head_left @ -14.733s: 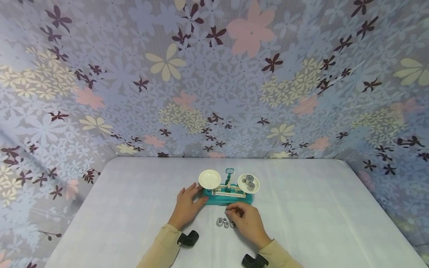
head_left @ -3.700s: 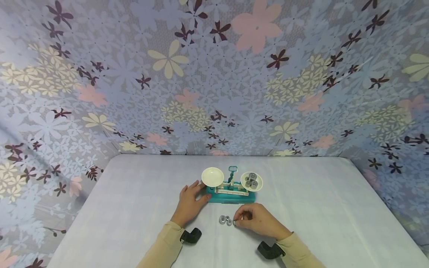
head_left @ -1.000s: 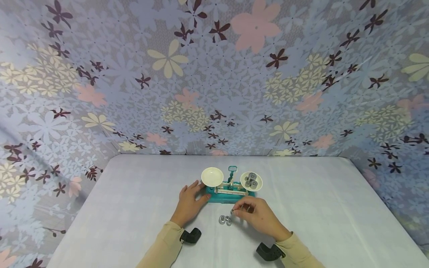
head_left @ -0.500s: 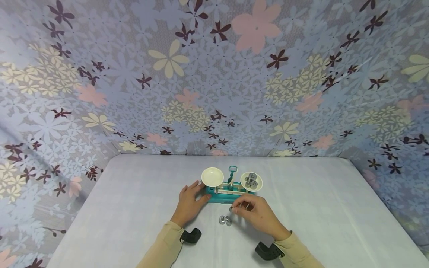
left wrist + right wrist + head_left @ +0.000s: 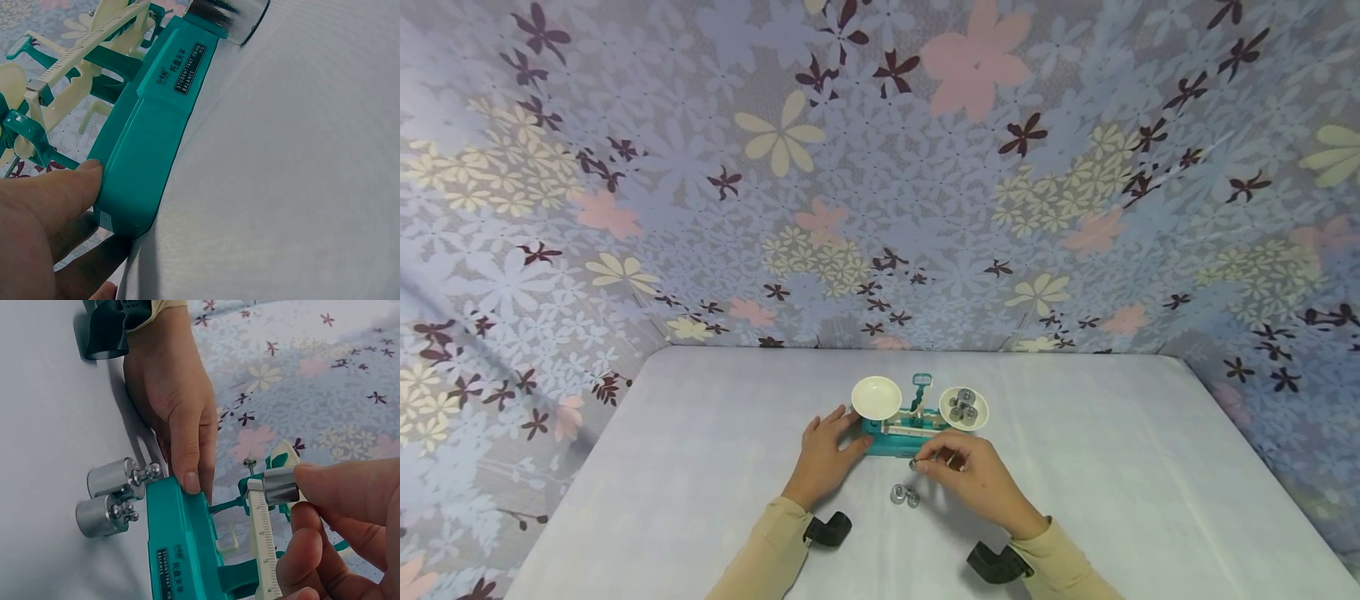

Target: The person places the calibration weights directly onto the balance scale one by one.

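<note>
A teal balance scale (image 5: 891, 446) with two cream pans stands on the table. My left hand (image 5: 826, 457) holds its left end, the thumb on the base (image 5: 144, 169) and the fingers around the end. My right hand (image 5: 973, 475) pinches a small metal weight (image 5: 280, 485) between thumb and fingers, in front of the base and off the table. Several weights (image 5: 966, 398) sit in the right pan (image 5: 982, 417). The left pan (image 5: 876, 397) is bare. A larger weight (image 5: 898, 493), a medium one (image 5: 913, 500) and a tiny one between them stand on the table.
A pale cloth covers the table (image 5: 1112, 467). Behind it and at both sides hangs flowered fabric (image 5: 880, 208). Each wrist wears a black camera mount, such as the left mount (image 5: 829, 529).
Since the oldest frame, the right pan has gained weights and the table group has shrunk. Lately my right hand picked up a weight and moved it slightly toward the scale; my left stays put.
</note>
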Demonstrator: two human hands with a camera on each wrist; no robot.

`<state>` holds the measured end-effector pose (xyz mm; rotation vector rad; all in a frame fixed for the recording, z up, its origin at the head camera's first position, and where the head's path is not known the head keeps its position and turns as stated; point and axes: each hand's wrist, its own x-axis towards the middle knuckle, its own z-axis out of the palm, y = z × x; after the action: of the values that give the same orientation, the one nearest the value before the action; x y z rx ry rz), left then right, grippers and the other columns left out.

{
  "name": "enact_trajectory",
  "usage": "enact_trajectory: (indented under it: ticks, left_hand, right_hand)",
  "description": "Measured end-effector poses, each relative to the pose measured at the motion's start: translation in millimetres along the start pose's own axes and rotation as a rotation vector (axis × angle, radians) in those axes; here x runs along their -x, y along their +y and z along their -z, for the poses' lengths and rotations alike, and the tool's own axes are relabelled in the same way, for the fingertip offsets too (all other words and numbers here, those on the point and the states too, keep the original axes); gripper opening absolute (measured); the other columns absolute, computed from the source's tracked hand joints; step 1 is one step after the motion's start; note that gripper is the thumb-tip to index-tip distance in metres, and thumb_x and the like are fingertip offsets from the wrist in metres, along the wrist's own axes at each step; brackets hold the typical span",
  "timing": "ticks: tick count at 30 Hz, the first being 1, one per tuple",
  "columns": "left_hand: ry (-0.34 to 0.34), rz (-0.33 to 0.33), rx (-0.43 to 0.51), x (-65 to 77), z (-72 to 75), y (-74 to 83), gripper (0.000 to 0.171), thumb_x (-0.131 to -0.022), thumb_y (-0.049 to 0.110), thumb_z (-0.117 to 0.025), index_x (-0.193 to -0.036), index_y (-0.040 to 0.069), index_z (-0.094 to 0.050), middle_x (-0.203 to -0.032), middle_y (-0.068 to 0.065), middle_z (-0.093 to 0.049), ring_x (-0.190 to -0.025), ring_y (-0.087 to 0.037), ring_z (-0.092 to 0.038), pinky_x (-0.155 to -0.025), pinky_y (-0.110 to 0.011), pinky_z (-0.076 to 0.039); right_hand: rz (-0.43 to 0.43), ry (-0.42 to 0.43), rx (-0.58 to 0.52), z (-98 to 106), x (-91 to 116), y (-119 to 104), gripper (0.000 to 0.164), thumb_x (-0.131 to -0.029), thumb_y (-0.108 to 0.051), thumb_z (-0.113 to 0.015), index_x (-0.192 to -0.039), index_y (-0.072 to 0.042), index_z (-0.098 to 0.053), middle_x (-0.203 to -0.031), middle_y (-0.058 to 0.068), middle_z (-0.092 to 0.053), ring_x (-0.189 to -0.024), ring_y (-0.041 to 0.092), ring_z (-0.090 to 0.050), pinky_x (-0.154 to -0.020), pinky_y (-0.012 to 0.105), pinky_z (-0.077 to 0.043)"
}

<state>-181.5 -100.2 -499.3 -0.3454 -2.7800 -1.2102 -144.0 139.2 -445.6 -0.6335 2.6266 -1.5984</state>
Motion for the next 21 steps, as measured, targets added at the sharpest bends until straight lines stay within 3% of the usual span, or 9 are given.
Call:
enact_trajectory:
  ticks: [15, 21]
  left_hand:
    - [-0.001, 0.009, -0.020, -0.2, -0.6, 0.9, 0.052, -0.088, 0.040, -0.059, -0.129, 0.009, -0.055, -0.134, -0.007, -0.052, -0.132, -0.024, -0.036, -0.112, -0.050, -0.012]
    - [-0.002, 0.004, -0.025, 0.0, -1.3, 0.5, 0.052, -0.088, 0.041, -0.059, -0.129, 0.009, -0.055, -0.133, -0.007, -0.052, -0.132, -0.025, -0.036, -0.111, -0.050, -0.013]
  right_hand:
    - [0.058, 0.039, -0.001, -3, -7, -14, 0.005, -0.084, -0.029, -0.068, -0.089, -0.026, -0.068, -0.082, -0.009, -0.060, -0.068, 0.014, -0.054, -0.057, 0.025, -0.048]
    - [0.120, 0.075, 0.003, -3, -8, -36, 0.005, -0.084, -0.014, -0.069, -0.089, -0.016, -0.068, -0.080, -0.003, -0.061, -0.065, 0.016, -0.052, -0.053, 0.025, -0.046]
